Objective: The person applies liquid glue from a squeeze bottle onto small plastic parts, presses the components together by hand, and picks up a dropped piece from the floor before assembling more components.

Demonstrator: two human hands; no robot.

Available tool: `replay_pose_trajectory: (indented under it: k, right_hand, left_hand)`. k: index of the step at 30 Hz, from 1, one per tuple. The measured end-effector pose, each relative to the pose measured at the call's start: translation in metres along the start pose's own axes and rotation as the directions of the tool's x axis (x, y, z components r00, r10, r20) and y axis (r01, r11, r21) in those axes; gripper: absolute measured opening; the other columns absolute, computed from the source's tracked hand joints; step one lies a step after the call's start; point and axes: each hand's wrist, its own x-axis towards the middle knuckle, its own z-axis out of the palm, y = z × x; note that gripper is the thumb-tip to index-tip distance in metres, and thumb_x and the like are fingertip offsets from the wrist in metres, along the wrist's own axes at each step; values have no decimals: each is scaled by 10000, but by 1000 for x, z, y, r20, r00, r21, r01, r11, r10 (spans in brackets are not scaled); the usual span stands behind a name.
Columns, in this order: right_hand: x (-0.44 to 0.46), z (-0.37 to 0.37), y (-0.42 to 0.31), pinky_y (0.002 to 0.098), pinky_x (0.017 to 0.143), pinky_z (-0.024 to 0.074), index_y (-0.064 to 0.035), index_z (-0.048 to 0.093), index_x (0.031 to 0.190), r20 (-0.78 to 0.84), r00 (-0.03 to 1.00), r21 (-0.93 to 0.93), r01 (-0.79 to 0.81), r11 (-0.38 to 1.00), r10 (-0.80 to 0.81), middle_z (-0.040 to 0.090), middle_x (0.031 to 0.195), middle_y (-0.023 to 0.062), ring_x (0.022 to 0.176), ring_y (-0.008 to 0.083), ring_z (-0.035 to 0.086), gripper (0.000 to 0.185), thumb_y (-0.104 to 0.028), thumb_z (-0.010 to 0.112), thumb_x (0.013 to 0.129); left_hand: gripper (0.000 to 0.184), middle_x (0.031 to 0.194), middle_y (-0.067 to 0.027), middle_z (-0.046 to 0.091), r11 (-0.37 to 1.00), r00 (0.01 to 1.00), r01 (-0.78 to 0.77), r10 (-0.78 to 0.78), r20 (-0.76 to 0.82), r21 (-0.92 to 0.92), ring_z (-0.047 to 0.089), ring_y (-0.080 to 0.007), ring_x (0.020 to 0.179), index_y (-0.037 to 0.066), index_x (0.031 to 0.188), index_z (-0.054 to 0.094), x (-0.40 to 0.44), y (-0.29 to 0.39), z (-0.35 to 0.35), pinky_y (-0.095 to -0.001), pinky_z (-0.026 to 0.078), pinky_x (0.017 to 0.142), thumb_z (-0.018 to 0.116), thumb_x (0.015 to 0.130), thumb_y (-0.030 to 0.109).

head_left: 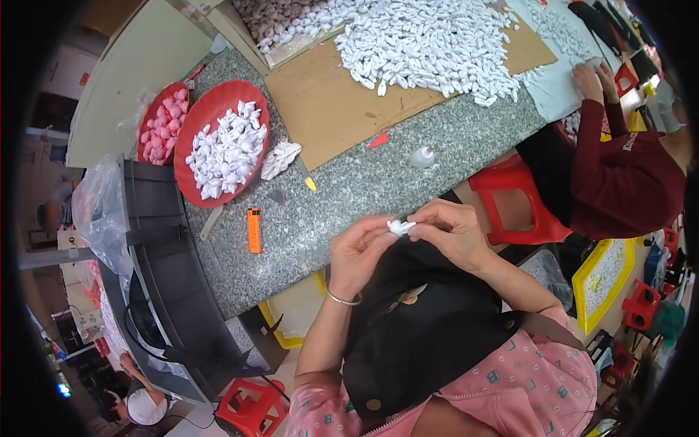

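A small white piece [400, 227] lies between the left hand [357, 249] and the right hand [455, 231], each pinching one end with thumb and fingers. At the near edge of the tabletop [309, 218], speckled surface extends past a bottle [422, 156] toward a far white heap [426, 47].

Pieces [429, 51] lie on cardboard [309, 109]; bowl [202, 109] left of it; bottle [422, 157] on the table [349, 175], before the cardboard.

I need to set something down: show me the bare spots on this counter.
Free: granite counter between the orange tool and left hand; cardboard between the larger red bowl and white heap. Crowded: under the heap, around the crumpled tissue.
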Motion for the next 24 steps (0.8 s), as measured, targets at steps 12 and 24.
replay_pose_trajectory:
  k: [12, 24]
  right_hand:
    - [-7, 13, 3, 227, 581, 512, 35, 629, 890, 23, 988, -5, 156, 988, -156, 629, 820, 94, 693, 125, 656, 39, 35, 635, 852]
    - [-5, 14, 12, 239, 584, 498, 23, 629, 878, 66, 980, -58, 192, 980, -188, 628, 807, 93, 676, 129, 640, 39, 29, 643, 841]
  left_hand:
    - [169, 972, -115, 634, 977, 987, -150, 141, 71, 151, 617, -160, 896, -34, 962, 661, -1, 10, -2, -273, 503, 802, 635, 814, -111]
    - [137, 951, -121, 641, 967, 985, -162, 147, 88, 198, 608, -153, 858, -23, 928, 663, -1, 10, -6, -270, 496, 776, 643, 818, -103]
